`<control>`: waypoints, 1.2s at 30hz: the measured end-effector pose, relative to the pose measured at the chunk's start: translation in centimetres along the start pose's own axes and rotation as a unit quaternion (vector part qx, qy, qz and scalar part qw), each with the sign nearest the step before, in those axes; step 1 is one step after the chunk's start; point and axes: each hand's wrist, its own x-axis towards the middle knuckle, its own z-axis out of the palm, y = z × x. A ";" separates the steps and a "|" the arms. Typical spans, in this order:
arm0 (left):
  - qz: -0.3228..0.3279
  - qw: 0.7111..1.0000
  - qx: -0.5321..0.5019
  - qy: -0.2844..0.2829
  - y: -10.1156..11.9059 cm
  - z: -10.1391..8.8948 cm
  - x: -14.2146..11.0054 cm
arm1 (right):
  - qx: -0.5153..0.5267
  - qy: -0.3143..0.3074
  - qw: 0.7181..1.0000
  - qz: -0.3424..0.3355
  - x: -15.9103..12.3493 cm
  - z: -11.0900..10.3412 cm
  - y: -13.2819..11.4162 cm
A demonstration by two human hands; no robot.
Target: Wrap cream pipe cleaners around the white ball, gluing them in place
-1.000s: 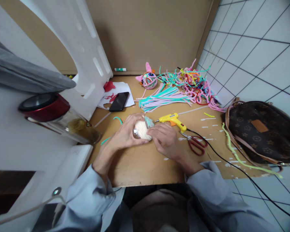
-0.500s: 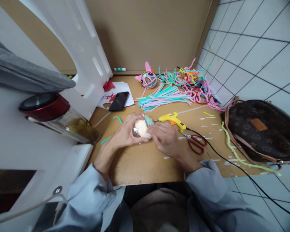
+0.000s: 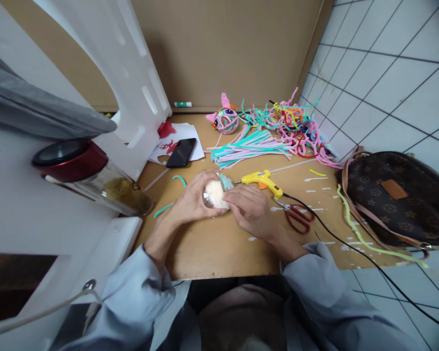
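My left hand (image 3: 196,197) curls around a small clear ball (image 3: 215,194) partly covered in cream fuzzy strips, with a pale blue patch on its far right side. Against the ball's right edge, my right hand (image 3: 249,204) has its fingers pinched together; whatever lies between them is hidden. Just beyond that hand a yellow hot glue gun (image 3: 260,180) lies on its side, nozzle pointing left towards the ball. Red-handled scissors (image 3: 296,214) rest right of my right hand.
Behind are a bundle of turquoise and pink pipe cleaners (image 3: 250,148), a tangled multicoloured heap (image 3: 296,122) and a pink-eared ball figure (image 3: 227,120). A phone (image 3: 182,152) lies on paper. A glass bottle (image 3: 113,187) stands left, a brown bag (image 3: 395,195) right; a black cord (image 3: 336,236) crosses the table.
Both hands keep almost the same hold on the ball. The whole view has shifted very slightly; nothing on the table has visibly moved.
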 end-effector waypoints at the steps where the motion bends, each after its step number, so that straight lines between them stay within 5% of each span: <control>1: -0.003 1.000 -0.005 0.002 0.0 0.0 0.0 | 0.001 -0.001 1.000 0.002 0.0 0.0 0.0; 14: -0.100 0.989 -0.096 -0.051 1.1 -0.6 0.3 | 0.009 0.017 1.000 0.018 0.5 -0.4 -0.7; 25: -0.096 0.990 -0.103 -0.015 0.5 -0.4 0.1 | 0.054 0.054 0.994 0.073 0.9 -0.5 -1.0; 36: -0.101 0.988 -0.111 -0.025 0.3 -0.4 0.1 | 0.013 0.037 0.999 0.036 0.7 -0.7 -1.0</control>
